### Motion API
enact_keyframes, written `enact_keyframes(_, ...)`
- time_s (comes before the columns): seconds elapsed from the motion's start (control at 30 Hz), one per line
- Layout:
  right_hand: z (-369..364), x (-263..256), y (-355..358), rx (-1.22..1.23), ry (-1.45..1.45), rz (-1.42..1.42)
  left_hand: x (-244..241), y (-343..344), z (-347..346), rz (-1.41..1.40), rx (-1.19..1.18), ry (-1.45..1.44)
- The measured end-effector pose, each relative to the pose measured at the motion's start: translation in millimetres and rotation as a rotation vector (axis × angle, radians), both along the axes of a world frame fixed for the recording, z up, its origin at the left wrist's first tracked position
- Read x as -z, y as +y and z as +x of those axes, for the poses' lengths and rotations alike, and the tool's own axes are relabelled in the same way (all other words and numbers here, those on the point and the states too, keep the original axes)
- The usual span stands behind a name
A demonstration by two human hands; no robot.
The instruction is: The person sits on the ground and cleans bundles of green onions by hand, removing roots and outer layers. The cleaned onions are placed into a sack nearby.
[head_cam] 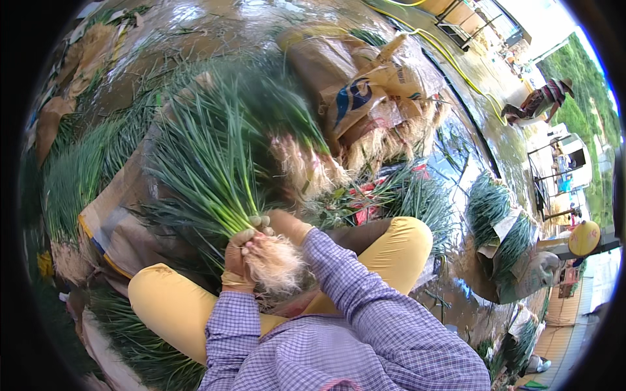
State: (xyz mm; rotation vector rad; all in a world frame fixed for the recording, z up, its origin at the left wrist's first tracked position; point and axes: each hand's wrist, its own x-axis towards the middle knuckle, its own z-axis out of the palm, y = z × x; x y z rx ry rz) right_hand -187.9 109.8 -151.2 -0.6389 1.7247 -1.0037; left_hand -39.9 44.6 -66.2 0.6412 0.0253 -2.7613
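My left hand (pixel 238 256), in a thin glove, is closed around the lower stalks of a bunch of green onions (pixel 208 181). The bunch's pale roots (pixel 276 261) point down toward my lap, and its green leaves fan up and left. My right hand (pixel 279 225), gloved too, touches the bunch just above the roots, fingertips at the stalks; how firmly it grips is hard to tell. Beyond my hands lies a heap of green onions (pixel 305 161) with pinkish bulbs and pale roots.
A printed woven sack (pixel 359 93) lies over more rooted onions ahead. Another sack (pixel 120 210) and onion rows (pixel 78 171) are at left. Bundles of onions (pixel 489 207) stand right on the wet ground. A yellow hose (pixel 447 54) runs at upper right, near a bending person (pixel 538 102).
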Motion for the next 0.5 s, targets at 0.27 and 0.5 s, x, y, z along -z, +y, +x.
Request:
enact_keyframes(0.27,-22.3,-90.0,-4.7,0.112,-0.891,-0.245,17.4,4.9,3.6,-0.162,0.019,0.099)
enact_keyframes(0.5,7.1,-88.2,0.9,0.26,-0.983,-0.465,23.2,0.7,11.7,-0.177,-0.006,-0.032)
